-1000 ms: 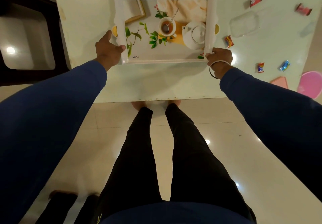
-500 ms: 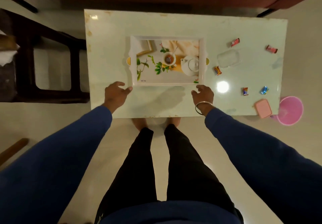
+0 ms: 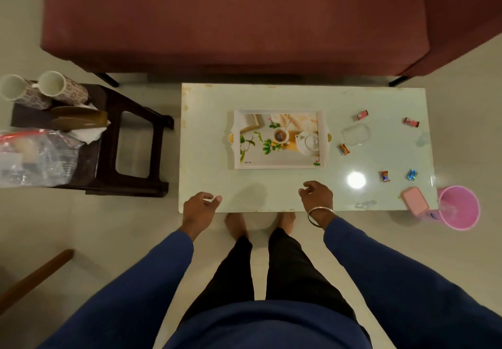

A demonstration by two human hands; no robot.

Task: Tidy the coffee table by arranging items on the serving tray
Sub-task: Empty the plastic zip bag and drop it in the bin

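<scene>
The white serving tray (image 3: 279, 165), printed with a teapot and cup picture, lies flat on the pale coffee table (image 3: 206, 120). My left hand (image 3: 199, 207) hovers at the table's near edge, fingers loosely curled, holding nothing. My right hand (image 3: 316, 198), with a bangle on the wrist, hangs over the near edge, also empty. Right of the tray lie several wrapped candies, among them a red one (image 3: 362, 115), an orange one (image 3: 344, 149) and a blue one (image 3: 411, 175). A clear lid (image 3: 355, 134) and a pink box (image 3: 415, 200) are there too.
A maroon sofa (image 3: 233, 20) stands behind the table. A dark stool (image 3: 135, 142) at the left carries two mugs (image 3: 62, 86), a plate and plastic bags. A pink bin (image 3: 459, 207) sits on the floor at the table's right corner.
Both hands have let go of the tray and pulled back to the table's near edge. The view has risen and widened, now showing sofa and stool.
</scene>
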